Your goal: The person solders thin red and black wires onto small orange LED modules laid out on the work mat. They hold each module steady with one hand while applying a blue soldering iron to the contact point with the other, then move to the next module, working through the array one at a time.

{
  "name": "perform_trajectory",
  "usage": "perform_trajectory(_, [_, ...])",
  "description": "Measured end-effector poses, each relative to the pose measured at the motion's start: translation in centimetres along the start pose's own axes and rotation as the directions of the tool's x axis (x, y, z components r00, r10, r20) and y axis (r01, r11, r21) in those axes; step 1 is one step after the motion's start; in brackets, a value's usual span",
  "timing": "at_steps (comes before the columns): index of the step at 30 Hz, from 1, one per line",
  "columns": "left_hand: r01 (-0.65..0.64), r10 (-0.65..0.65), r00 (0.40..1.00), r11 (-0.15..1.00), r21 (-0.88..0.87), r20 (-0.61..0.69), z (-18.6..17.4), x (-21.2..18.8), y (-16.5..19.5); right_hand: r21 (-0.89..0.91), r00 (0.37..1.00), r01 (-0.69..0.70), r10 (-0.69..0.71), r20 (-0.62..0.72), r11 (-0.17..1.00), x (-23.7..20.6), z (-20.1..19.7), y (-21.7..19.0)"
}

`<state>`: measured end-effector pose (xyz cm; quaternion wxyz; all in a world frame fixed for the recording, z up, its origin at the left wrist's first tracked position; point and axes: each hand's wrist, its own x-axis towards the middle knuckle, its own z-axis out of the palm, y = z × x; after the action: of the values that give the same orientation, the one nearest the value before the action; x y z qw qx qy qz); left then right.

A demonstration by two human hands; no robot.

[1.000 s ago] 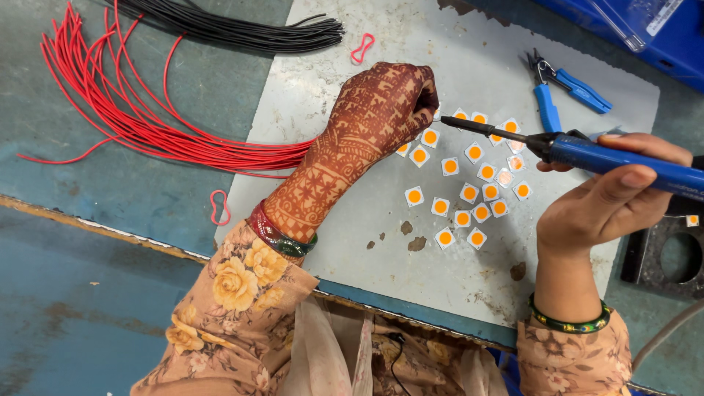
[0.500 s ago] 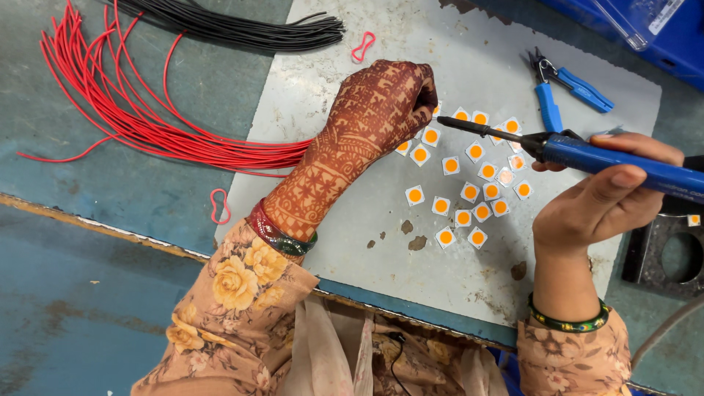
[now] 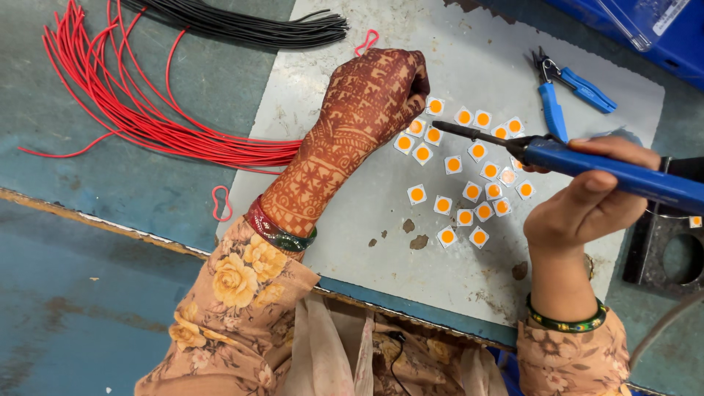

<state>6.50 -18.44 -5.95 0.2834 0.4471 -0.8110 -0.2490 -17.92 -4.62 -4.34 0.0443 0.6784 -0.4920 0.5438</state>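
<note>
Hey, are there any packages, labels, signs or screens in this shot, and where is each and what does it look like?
Clear plastic packet: top right corner, lying on a blue bin, flat, see-through.
White label: on that packet, small rectangle, print too small to tell.
No signs or screens in view.

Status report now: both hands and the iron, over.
Left hand fingers down on small square chips. Right hand grips blue soldering iron, tip over chips. Red wires lie left, apart.
</note>
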Motion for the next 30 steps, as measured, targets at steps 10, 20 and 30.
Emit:
perform_trajectory(10, [-0.017,0.017,1.000,1.000,-0.002,-0.017,0.0,0.0,0.1,-0.024,0.998,0.045,-0.044,0.042,0.999,-0.2,-0.1,0.0])
perform_trajectory(20, [-0.029,0.029,0.999,1.000,-0.003,-0.041,0.1,0.1,-0.1,-0.004,0.996,0.067,-0.066,0.058,0.998,-0.3,-0.2,-0.3])
perform_trajectory(30, [-0.026,0.025,0.999,1.000,-0.011,-0.038,0.1,0.0,-0.5,0.038,0.944,0.253,-0.255,0.210,0.967,0.6,-0.3,-1.6])
